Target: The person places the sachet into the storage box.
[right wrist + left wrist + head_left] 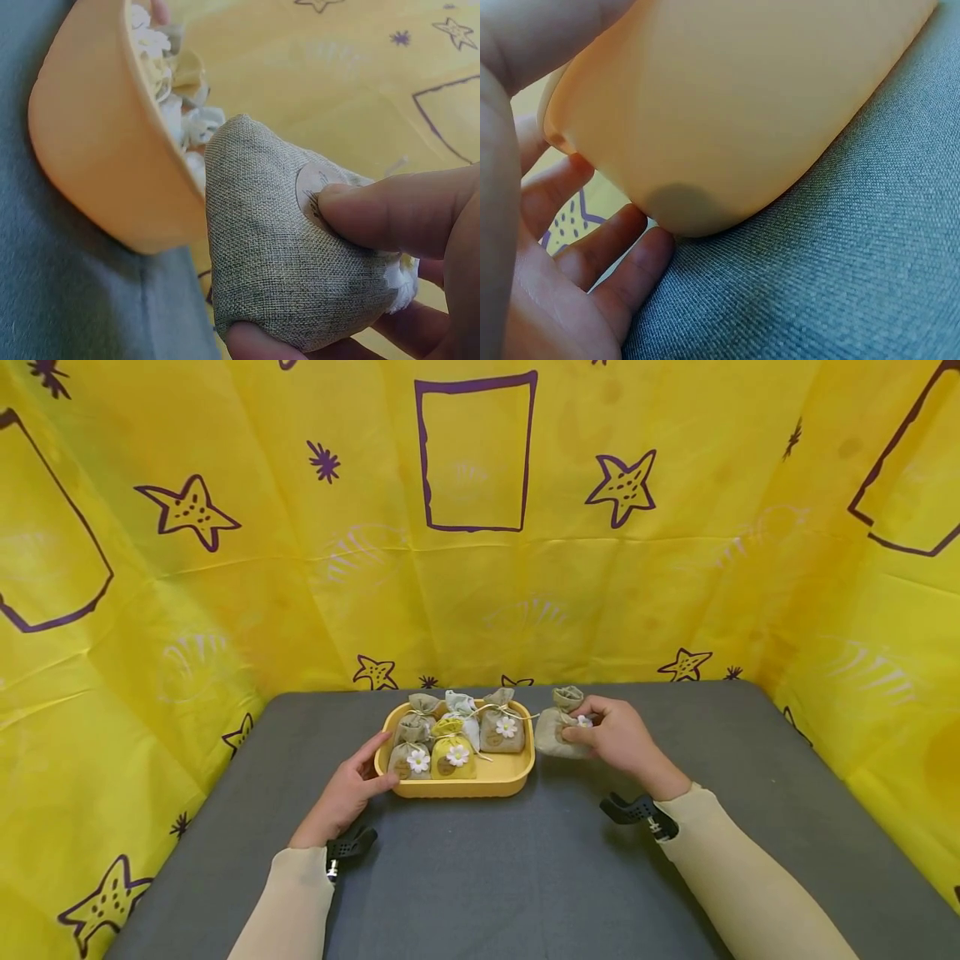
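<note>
My right hand (626, 739) pinches a grey-beige drawstring sachet (557, 733) just right of the yellow tray (461, 790). Up close in the right wrist view, the thumb presses on the round label (309, 186) of the burlap sachet (259, 232), and the other fingers support its far side. A white flower (403, 285) shows partly behind the thumb. With thumb at the front rim and fingers along the end wall, my left hand (347, 792) grips the tray's left end. The left wrist view shows fingertips against the tray's wall (705, 112).
Inside the tray stand several sachets: a yellow one (453, 760) in front, a grey one (408, 762) at front left, a pale one (471, 727) behind and a brown-grey one (501, 731) at right. Grey cloth (480, 877) covers the table; yellow patterned curtains (480, 610) surround it.
</note>
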`<state>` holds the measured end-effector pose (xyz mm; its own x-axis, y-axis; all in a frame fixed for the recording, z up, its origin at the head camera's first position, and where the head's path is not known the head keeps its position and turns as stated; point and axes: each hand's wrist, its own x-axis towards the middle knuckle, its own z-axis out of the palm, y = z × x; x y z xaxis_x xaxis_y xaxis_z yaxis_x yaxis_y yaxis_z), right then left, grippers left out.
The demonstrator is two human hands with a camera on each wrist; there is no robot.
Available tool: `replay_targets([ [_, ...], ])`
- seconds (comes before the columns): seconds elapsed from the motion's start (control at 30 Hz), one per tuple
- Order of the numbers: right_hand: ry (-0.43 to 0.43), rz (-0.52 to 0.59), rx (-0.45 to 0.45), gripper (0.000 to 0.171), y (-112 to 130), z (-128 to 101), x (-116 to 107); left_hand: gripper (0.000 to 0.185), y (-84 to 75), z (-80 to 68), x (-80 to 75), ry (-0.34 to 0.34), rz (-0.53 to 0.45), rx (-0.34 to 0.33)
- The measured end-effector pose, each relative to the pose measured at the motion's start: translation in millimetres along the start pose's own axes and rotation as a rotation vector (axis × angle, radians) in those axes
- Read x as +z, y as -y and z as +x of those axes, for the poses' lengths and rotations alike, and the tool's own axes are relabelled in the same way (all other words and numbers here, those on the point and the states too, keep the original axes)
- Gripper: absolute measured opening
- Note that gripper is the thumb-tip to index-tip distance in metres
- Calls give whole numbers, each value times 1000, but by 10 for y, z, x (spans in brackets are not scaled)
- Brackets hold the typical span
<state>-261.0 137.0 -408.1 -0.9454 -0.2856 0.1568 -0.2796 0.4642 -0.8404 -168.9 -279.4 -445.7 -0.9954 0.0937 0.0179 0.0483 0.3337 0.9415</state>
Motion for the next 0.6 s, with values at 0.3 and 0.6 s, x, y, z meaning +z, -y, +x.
replay_targets([
  [0.3, 18, 38, -33, 19, 169, 54, 96, 78, -10, -9, 1, -2, 0, 2],
  [0.6, 51, 114, -61, 13, 311, 94, 226, 77, -15, -7, 2, -1, -12, -6],
])
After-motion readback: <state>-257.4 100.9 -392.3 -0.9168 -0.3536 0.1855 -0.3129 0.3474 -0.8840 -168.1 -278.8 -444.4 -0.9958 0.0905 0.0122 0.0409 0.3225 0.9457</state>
